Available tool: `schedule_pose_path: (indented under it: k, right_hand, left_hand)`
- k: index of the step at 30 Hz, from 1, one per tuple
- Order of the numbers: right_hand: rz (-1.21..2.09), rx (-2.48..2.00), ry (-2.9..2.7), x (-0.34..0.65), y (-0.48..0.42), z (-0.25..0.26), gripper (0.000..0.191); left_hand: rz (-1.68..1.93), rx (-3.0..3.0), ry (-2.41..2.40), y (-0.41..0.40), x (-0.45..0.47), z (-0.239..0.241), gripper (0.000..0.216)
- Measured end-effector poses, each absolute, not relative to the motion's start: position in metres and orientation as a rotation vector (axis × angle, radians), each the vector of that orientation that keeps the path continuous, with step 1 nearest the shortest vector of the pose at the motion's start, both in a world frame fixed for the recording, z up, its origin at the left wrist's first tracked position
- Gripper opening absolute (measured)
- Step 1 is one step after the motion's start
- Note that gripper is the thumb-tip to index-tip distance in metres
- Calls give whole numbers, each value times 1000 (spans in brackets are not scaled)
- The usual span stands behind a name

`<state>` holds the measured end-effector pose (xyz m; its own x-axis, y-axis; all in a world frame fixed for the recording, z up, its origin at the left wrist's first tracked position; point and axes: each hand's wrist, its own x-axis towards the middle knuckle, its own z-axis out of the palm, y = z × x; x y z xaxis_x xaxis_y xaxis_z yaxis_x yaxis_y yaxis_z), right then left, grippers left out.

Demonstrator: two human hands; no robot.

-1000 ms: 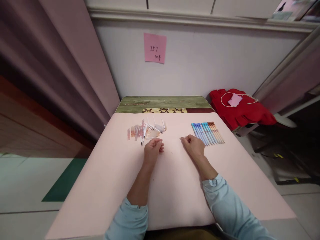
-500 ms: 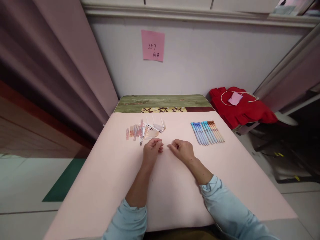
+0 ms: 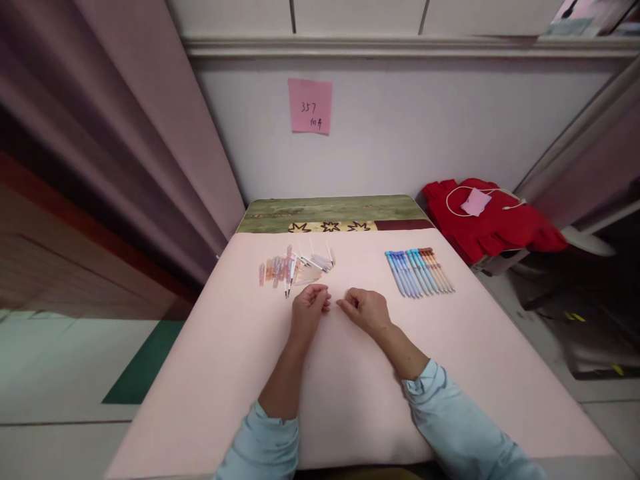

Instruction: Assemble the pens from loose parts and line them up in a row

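Note:
My left hand point(image 3: 309, 308) rests on the table's middle, thumb pressed to curled fingers; whatever lies between them, if anything, I cannot make out. A little to its right is my right hand point(image 3: 367, 311), its fingers curled and thumb pointing left; its grip is hidden too. The two hands are apart. Just beyond the left one lies a loose pile of white pen refills point(image 3: 291, 279) with dark tips and clear pen barrels point(image 3: 309, 273). Patterned pinkish and grey tubes point(image 3: 276, 268) lie at the pile's left. Several assembled pens point(image 3: 419, 272) in blue, turquoise and brown form a row beyond my right hand.
A pale pink sheet point(image 3: 240, 373) covers the table, with a green patterned strip point(image 3: 330, 208) along its back edge. A pink note point(image 3: 310, 107) hangs on the wall. At right, red cloth point(image 3: 505, 230) carries a white cable point(image 3: 453, 200). A curtain point(image 3: 150, 100) hangs at left.
The whole view has shifted slightly down and to the right, as the camera tilted. Both hands keep nearly the same pose, and the pens and pile lie as before.

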<state>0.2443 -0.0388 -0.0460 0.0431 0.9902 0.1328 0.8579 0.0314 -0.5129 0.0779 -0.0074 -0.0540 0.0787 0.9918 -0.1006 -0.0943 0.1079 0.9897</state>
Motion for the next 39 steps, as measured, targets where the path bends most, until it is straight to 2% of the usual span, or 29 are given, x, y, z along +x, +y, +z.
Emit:
schedule_pose_path:
  k: [19, 39]
  right_hand:
    - [297, -1806, -1950, 239, -46, -44, 31]
    - [240, -1811, -1783, 238, -45, -51, 33]
  left_hand:
    - [1137, 1252, 1170, -25, 79, -46, 24]
    - [1160, 1140, 1084, -22, 72, -48, 32]
